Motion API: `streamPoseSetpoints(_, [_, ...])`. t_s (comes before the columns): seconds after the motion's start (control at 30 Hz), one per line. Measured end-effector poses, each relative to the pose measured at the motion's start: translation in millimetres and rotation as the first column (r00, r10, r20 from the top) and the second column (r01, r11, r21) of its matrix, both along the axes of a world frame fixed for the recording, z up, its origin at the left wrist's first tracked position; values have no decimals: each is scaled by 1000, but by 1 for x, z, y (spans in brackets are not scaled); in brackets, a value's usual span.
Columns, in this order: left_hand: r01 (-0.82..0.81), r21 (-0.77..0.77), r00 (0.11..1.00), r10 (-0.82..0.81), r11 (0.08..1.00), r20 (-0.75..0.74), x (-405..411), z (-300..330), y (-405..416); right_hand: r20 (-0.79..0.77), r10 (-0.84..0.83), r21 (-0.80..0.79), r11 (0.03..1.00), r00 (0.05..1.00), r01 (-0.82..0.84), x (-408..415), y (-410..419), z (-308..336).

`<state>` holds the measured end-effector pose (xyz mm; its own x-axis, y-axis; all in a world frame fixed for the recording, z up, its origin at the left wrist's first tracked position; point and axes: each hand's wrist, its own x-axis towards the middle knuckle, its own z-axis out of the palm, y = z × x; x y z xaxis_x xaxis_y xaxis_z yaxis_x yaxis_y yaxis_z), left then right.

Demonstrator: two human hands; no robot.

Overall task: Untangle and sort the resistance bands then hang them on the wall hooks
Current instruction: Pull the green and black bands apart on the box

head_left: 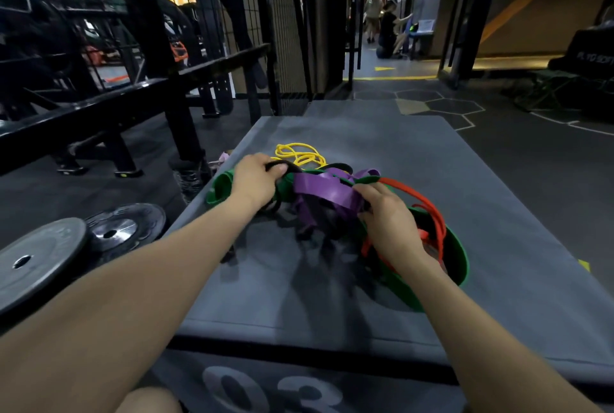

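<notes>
While bands remain knotted on grey mat [382, 146], left hand [255, 180] grips black band [282, 166], right hand [387, 213] grips purple band [329, 191]; yellow band [299, 153] behind tangle; nothing sorted or hung.

Readable marks: one number, one partial word

The grey padded box [332, 389] shows large pale digits "03" on its near face, at the bottom edge of view. A black block [594, 47] at far right carries pale lettering, roughly "PLYO SOFT", cut off and too blurred to confirm.
</notes>
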<state>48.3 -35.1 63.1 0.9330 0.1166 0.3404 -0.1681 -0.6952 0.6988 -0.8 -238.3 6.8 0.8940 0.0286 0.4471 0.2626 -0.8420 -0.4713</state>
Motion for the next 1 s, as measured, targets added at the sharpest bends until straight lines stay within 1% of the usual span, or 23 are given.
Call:
streamPoseSetpoints(0.07, [28,-4,998,-28,1000,-54,-1,-2,0,19,-44,-50,998,999,45,2,6,0])
streamPoseSetpoints(0.13, [209,188,966,-172,960,-194,-5,-10,6,22,-47,-94,994,999,49,1,12,1])
streamPoseSetpoints(0.2, [385,379,898,-246,841,-366,-11,-19,14,-2,65,-106,992,998,-65,-3,22,6])
streamPoseSetpoints(0.23, [431,385,870,-262,816,-417,-13,-25,16,-33,144,-116,982,989,-147,-6,27,8])
streamPoseSetpoints(0.3, [418,233,856,-295,878,-424,-18,-29,13,-86,274,-148,947,958,-285,-10,35,10])
streamPoseSetpoints(0.37, [298,-117,897,-320,947,-304,-17,-20,7,-87,300,-134,942,950,-309,-10,33,8])
streamPoseSetpoints(0.4, [218,-341,925,-305,915,-226,-14,-11,3,-82,269,-124,953,960,-277,-9,29,8])
streamPoseSetpoints(0.43, [138,-547,953,-261,825,-153,-8,2,3,-84,217,-123,966,973,-226,-9,22,7])
streamPoseSetpoints(0.47, [72,-701,976,-194,710,-96,-2,16,5,-82,168,-117,977,982,-177,-9,16,8])
streamPoseSetpoints(0.5, [41,-789,991,-127,613,-46,5,28,10,-81,130,-103,985,988,-138,-9,11,7])
streamPoseSetpoints(0.53, [26,-825,998,-69,564,-15,11,37,16,-74,108,-88,990,991,-114,-8,7,7])
streamPoseSetpoints(0.6, [-26,-839,1000,21,544,-18,16,38,25,-71,83,-91,992,994,-89,-8,6,9])
streamPoseSetpoints(0.67, [-149,-835,989,100,529,-113,15,28,35,-80,67,-97,992,995,-75,-7,9,8])
streamPoseSetpoints(0.7, [-226,-820,974,139,526,-180,13,20,40,-88,67,-94,993,994,-76,-7,9,6])
streamPoseSetpoints(0.73, [-289,-767,957,157,572,-244,10,11,46,-97,73,-88,993,993,-82,-6,9,3])
streamPoseSetpoints(0.77, [-329,-647,938,157,688,-310,7,0,52,-108,80,-81,993,991,-89,-5,7,1])
streamPoseSetpoints(0.8, [-336,-458,911,160,823,-381,4,-10,56,-118,90,-75,992,989,-99,-5,5,-1])
streamPoseSetpoints(0.83, [-322,-249,876,187,914,-445,-1,-18,57,-128,103,-72,991,986,-113,-5,4,-2])
streamPoseSetpoints(0.87, [-291,-29,841,241,956,-484,-7,-26,57,-136,119,-80,988,983,-131,-5,3,-2])
streamPoseSetpoints(0.9, [-257,153,823,299,954,-483,-13,-33,54,-151,134,-98,984,979,-149,-6,3,-2])
streamPoseSetpoints(0.93, [-224,271,848,324,936,-419,-19,-37,47,-166,144,-116,980,976,-164,-7,3,-2])
streamPoseSetpoints(0.97, [-176,347,919,280,921,-277,-25,-40,39,-180,150,-126,977,972,-174,-8,4,-2])
streamPoseSetpoints(1.0, [-86,388,985,137,918,-106,-31,-42,30,-188,157,-127,975,970,-182,-9,4,-1])
